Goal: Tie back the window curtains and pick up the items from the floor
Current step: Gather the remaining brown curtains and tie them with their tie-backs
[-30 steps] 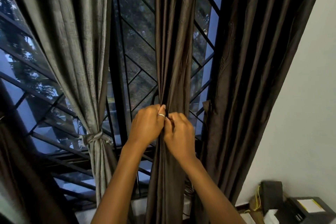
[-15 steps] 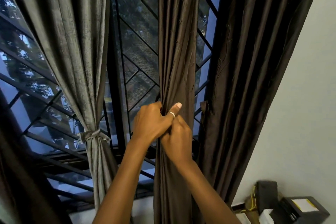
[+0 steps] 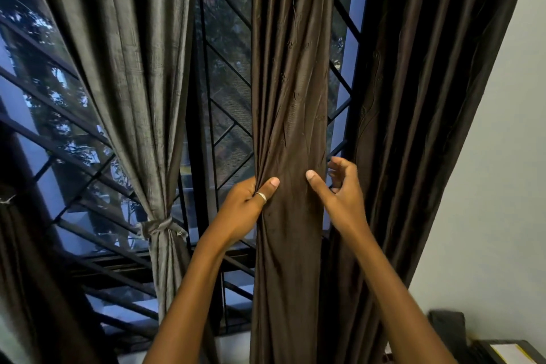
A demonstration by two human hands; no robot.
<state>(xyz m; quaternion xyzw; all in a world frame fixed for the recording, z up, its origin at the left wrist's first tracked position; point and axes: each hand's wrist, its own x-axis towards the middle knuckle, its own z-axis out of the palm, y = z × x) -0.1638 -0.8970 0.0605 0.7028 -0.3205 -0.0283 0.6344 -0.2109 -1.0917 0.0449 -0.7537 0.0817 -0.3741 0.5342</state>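
barred window (image 3: 224,97) behind. grey curtain (image 3: 133,68) already tied. left hand (image 3: 246,201) grips the gathered brown curtain (image 3: 291,97), hanging mid-window. right hand (image 3: 342,189) spread, thumb on cloth. step: bunching. next, judged: needs a tie wrapped round.

Middle curtain: a brown satin curtain (image 3: 291,97) hangs gathered into a narrow column in front of the window grille (image 3: 224,91).
Left hand: the left hand (image 3: 245,207) grips the column's left edge, folds bunched in the fist, thumb lying across the front; a silver ring (image 3: 261,196) sits on the thumb.
Right hand: the right hand (image 3: 339,195) is at the column's right edge, thumb tip on the fabric, fingers loosely curled and spread, holding nothing.
Left curtain: a grey curtain (image 3: 124,68) is cinched by a knotted tieback (image 3: 161,227).
Right curtain: a dark brown curtain (image 3: 428,97) hangs loose beside the pale wall (image 3: 487,186).
Lower right corner: a black box (image 3: 508,352), partly cut off.
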